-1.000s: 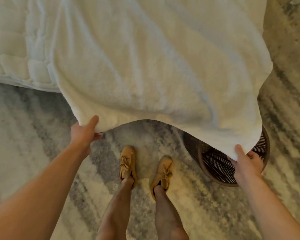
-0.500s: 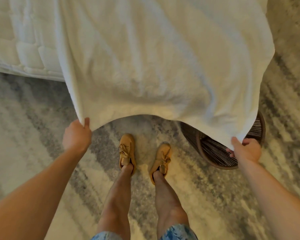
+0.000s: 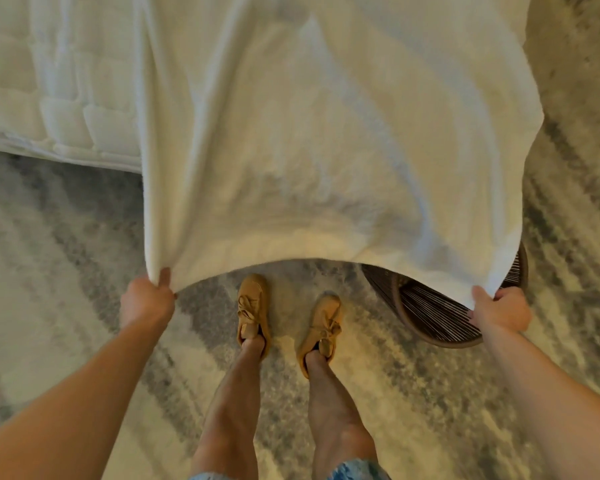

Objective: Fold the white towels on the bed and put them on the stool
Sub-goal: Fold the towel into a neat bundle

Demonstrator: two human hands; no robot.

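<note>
A large white towel [image 3: 326,133] hangs spread out in front of me, its near edge sagging between my hands. My left hand [image 3: 146,299] grips the towel's near left corner. My right hand [image 3: 501,308] grips the near right corner. The far part of the towel runs up toward the bed [image 3: 49,98], whose quilted mattress side shows at the upper left. A round dark woven stool [image 3: 430,317] stands on the floor at the right, half hidden under the towel and just left of my right hand.
A grey and cream patterned rug [image 3: 66,271] covers the floor. My legs and two tan shoes [image 3: 253,310] stand between the hands, just left of the stool. The bed's edge lies at the upper left.
Both hands have drawn the towel corners back toward me and a little to the right. More of the mattress side is uncovered on the left. The towel hangs lower over the stool.
</note>
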